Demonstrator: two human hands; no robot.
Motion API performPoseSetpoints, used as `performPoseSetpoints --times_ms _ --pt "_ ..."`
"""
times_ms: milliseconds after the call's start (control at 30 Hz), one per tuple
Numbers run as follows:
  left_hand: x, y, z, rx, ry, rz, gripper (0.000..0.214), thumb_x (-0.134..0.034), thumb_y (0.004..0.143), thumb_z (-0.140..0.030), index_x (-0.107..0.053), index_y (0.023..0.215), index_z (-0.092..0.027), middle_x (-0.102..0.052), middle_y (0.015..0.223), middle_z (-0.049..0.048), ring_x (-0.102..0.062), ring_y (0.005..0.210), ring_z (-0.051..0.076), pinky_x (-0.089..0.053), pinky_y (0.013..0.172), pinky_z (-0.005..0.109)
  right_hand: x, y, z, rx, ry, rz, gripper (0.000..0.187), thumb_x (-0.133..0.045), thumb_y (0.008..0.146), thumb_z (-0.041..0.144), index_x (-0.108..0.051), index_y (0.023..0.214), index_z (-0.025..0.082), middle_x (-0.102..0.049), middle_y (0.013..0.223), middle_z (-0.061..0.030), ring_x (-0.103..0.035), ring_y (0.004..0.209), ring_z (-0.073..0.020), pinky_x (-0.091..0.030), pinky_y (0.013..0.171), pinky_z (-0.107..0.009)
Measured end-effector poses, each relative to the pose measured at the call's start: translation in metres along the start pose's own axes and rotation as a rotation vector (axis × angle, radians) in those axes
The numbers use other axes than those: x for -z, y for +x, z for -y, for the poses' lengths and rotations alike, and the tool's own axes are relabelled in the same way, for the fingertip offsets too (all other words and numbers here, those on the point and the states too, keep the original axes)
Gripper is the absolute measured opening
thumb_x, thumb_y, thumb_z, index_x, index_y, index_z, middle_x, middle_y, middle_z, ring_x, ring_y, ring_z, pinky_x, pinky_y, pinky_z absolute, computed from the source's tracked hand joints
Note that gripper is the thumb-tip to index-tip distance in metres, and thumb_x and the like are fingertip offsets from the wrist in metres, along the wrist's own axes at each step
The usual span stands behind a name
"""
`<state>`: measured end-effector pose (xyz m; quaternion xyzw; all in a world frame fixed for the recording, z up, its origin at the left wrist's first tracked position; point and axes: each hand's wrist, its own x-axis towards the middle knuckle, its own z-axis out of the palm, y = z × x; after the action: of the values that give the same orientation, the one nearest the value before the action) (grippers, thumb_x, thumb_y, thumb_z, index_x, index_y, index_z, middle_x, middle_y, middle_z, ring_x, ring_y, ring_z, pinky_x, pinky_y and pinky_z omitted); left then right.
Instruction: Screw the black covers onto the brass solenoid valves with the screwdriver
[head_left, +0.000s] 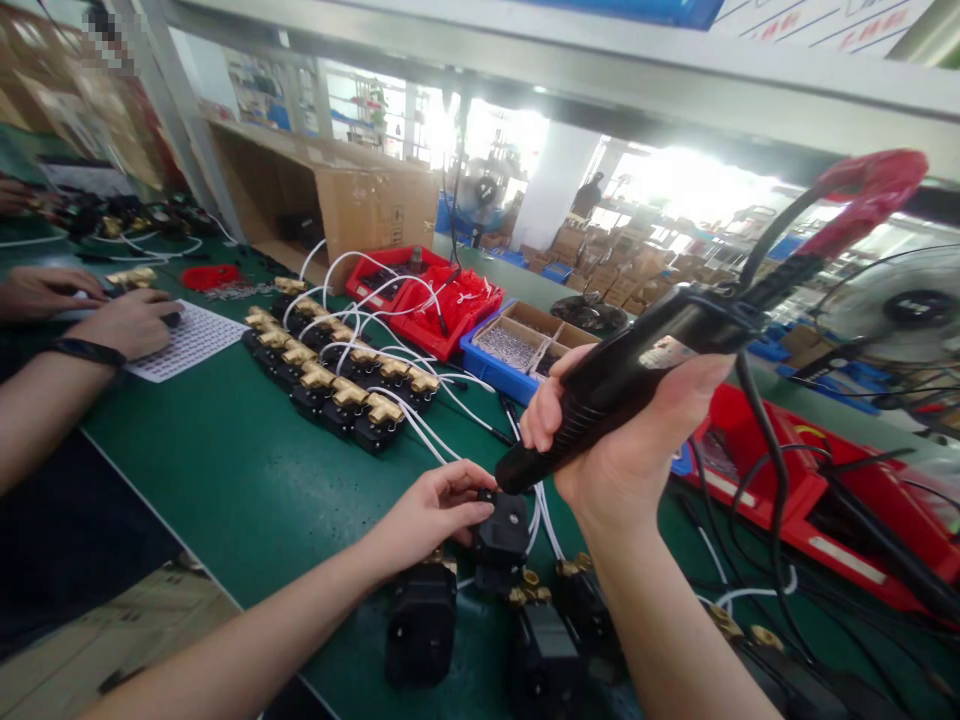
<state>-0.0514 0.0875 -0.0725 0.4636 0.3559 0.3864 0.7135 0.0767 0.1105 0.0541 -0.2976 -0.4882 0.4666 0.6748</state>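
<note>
Two hands work close together over the green table (262, 500), and the right hand (626, 440) is wrapped firmly around a black corded tool (637, 365), which slants down and to the left. Its nose sits right at the upper edge of a black housing (504, 535), in front of the person; whether the two actually touch, the view can't settle. Over on the near side, the left hand (446, 500) pinches the housing's upper left edge between thumb and curled fingers, and any small part under those fingertips is hidden. Good work here probably depends on alignment: bring the tool square to the housing's face, keep that pinch steady against twisting, and leave the fingertips clear of the nose. White cables (541, 525) run just behind, so holding them aside looks wise, and an even, light push should beat a hard shove.
</note>
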Motion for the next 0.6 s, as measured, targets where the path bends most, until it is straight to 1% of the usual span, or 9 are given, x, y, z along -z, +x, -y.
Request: performPoseSetpoints --times_ms 100,167,367,600 --pt "0.0001 0.0009 0.0006 -0.005 -0.031 0.007 0.041 -0.080 0.072 -0.039 -0.058 0.100 -0.019 -0.064 0.094 0.0003 -0.060 0.081 0.013 -0.047 0.055 0.017 -0.0028 0.0026 -0.0016 -0.009 -0.036 0.049 0.074 -0.052 0.067 0.092 -0.058 0.069 0.019 -0.048 0.042 0.0040 -0.043 0.031 -0.0112 -0.035 0.030 -0.022" --pt "0.0005 0.0014 0.0012 -0.010 -0.042 0.006 0.039 -0.081 0.071 -0.037 -0.058 0.097 -0.019 -0.064 0.092 -0.0002 -0.060 0.080 0.013 -0.047 0.054 0.017 -0.0051 0.0045 -0.0023 -0.017 -0.051 0.075 0.072 -0.053 0.067 0.091 -0.057 0.067 0.019 -0.047 0.041 0.0039 -0.042 0.030 -0.0112 -0.034 0.029 -0.022" --pt "0.0017 0.0026 0.0031 0.014 -0.077 -0.046 0.036 -0.082 0.067 -0.035 -0.056 0.084 -0.017 -0.063 0.083 -0.0028 -0.058 0.069 0.010 -0.050 0.056 0.019 -0.0104 0.0056 -0.0052 -0.042 -0.057 0.088 0.070 -0.053 0.070 0.089 -0.057 0.067 0.019 -0.047 0.042 0.0043 -0.041 0.030 -0.0103 -0.034 0.029 -0.022" --pt "-0.0011 0.0048 0.0020 0.049 -0.113 -0.044 0.036 -0.085 0.062 -0.031 -0.058 0.081 -0.016 -0.066 0.077 -0.0018 -0.060 0.066 0.011 -0.050 0.056 0.021 -0.0095 0.0028 -0.0071 -0.047 -0.101 0.104 0.070 -0.051 0.072 0.089 -0.057 0.069 0.019 -0.048 0.044 0.0043 -0.042 0.032 -0.0103 -0.034 0.030 -0.022"
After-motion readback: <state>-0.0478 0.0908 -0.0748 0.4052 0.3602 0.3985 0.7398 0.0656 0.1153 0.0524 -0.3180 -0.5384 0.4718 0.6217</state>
